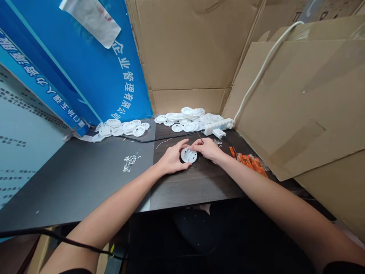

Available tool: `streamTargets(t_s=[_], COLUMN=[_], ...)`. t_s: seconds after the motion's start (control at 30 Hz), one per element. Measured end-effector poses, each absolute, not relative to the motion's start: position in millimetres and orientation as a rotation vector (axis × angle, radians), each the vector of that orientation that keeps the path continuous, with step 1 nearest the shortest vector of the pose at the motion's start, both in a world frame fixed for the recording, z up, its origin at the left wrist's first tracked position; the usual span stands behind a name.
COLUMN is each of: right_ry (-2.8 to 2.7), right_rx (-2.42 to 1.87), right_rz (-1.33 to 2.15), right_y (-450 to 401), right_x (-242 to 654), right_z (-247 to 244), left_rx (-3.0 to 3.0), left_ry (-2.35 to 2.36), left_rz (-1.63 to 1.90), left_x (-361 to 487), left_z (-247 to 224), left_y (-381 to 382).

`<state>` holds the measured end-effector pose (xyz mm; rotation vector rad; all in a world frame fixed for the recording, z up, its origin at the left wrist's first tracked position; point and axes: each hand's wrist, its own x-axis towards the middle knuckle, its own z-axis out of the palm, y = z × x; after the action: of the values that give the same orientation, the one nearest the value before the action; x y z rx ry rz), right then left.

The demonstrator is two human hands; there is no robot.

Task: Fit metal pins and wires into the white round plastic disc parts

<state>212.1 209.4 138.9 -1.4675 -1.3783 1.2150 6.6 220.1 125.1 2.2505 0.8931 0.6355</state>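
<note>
Left hand grips white disc low over dark surface, thumb and fingers spanning opposite rims, likely to steady it. Right hand bent into pinch at disc's upper edge; cannot tell if it closes on anything. Spare discs heaped at back, presumably leaving front free. Metal bits left, orange pieces right, seemingly within reach. Blue board reads 业管理有限公司, 人力资源. Power strip lettering too small.

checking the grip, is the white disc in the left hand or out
In: the left hand curls around the white disc, thumb and fingers at its rim.
</note>
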Motion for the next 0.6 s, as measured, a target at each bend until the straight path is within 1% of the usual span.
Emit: streamTargets(t_s=[0.3,0.6], right_ry=[-1.402,-1.372], right_rx=[-1.471,-1.438], right_rz=[1.277,1.477], right_y=[204,203], right_x=[210,221], right_z=[144,153], left_rx=[2.274,2.242], left_ry=[0.924,0.864], left_rz=[0.638,0.646], left_x=[6,3], left_z=[124,137], left_y=[215,213])
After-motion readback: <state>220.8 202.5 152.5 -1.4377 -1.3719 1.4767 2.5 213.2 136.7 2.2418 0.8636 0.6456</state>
